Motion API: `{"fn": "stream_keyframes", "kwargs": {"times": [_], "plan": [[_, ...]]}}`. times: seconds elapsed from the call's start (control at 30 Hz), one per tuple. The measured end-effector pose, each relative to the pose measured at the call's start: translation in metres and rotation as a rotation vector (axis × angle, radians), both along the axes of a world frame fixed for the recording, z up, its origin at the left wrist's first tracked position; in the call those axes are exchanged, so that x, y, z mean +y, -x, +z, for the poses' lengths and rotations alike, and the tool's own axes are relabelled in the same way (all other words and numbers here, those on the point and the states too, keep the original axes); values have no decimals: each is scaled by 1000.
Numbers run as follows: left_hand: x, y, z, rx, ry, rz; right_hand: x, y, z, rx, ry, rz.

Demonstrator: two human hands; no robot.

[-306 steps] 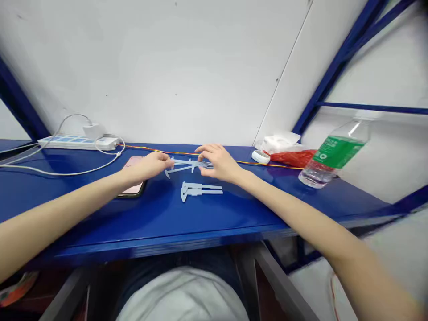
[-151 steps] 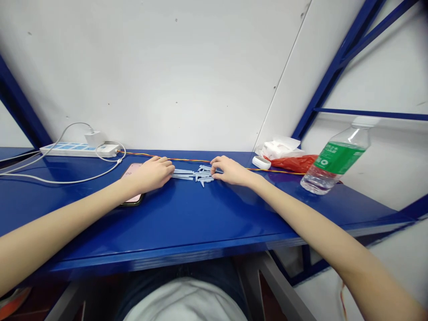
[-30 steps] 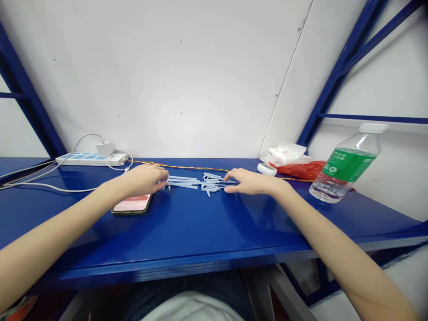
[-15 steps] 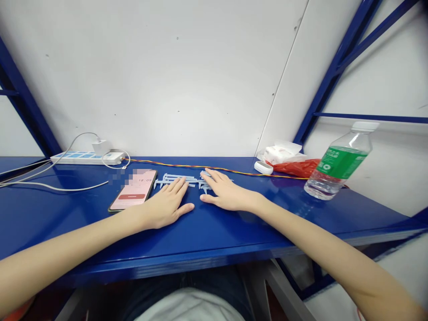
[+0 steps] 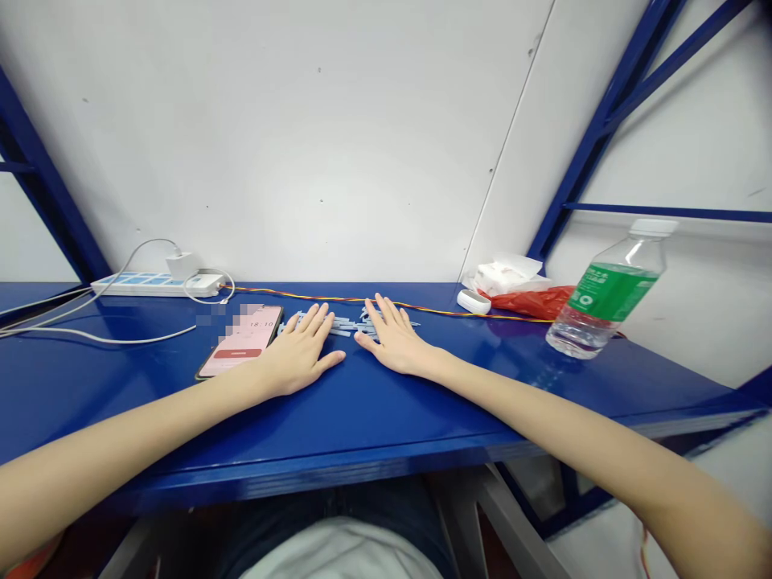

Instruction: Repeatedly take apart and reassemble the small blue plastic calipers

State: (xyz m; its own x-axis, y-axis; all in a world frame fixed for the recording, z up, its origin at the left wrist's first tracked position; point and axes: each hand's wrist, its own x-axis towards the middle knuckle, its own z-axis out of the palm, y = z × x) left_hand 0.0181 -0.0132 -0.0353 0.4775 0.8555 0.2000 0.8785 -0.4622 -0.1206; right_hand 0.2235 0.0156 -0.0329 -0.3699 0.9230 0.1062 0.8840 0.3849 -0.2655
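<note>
A low spread of thin, pale-blue plastic pieces that look like small calipers (image 5: 342, 327) lies in the middle of the blue desk (image 5: 374, 418). Flat over their left part rests my left hand (image 5: 300, 354), fingers spread and thumb out to the right. My right hand (image 5: 395, 338) lies open over the right part, its thumb pointing left. Neither hand grips anything. Both palms and fingers hide many of the pieces. Just left of my left hand is a phone (image 5: 241, 350) with a lit pink screen, partly behind my wrist.
A white power strip (image 5: 150, 285) with a charger and cables sits at the back left. Twisted coloured wires (image 5: 338, 298) run along the back. Toward the right are a small white device (image 5: 474, 302), a tissue pack (image 5: 510, 275), a red bag (image 5: 534, 302) and a water bottle (image 5: 609, 293).
Both hands have slid forward over the pale-blue pieces, covering more of them. The right hand's fingers now point more away from me. The phone display went from 18:09 to 18:10.
</note>
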Motion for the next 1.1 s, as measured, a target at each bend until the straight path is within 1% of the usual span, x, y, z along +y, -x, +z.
{"fn": "stream_keyframes", "kwargs": {"times": [0.13, 0.23, 0.3, 0.37, 0.43, 0.5, 0.63, 0.73, 0.87, 1.0, 1.1], "plan": [[12, 7, -2, 42, -188, -2, 16, -4, -5, 8, -85, -45], [18, 14, 1, 115, -274, -25, 22, -7, -6, -17, -128, -47], [20, 17, 6, 182, -290, -40, 23, -9, -5, -52, -205, -26], [22, 19, 10, 235, -280, -57, 25, -10, -5, -91, -314, 4], [22, 20, 13, 263, -270, -83, 27, -11, -6, -121, -415, 20], [22, 19, 15, 268, -285, -108, 31, -13, -6, -143, -469, 3], [20, 16, 17, 287, -293, -102, 39, -21, -2, -153, -452, -83], [20, 15, 19, 276, -266, -91, 42, -27, 5, -156, -403, -91], [23, 17, 19, 242, -261, -114, 44, -31, 11, -196, -359, -29], [27, 21, 20, 234, -302, -187, 46, -33, 12, -210, -394, 54], [30, 25, 21, 233, -345, -186, 47, -35, 14, -181, -418, 128]]}}
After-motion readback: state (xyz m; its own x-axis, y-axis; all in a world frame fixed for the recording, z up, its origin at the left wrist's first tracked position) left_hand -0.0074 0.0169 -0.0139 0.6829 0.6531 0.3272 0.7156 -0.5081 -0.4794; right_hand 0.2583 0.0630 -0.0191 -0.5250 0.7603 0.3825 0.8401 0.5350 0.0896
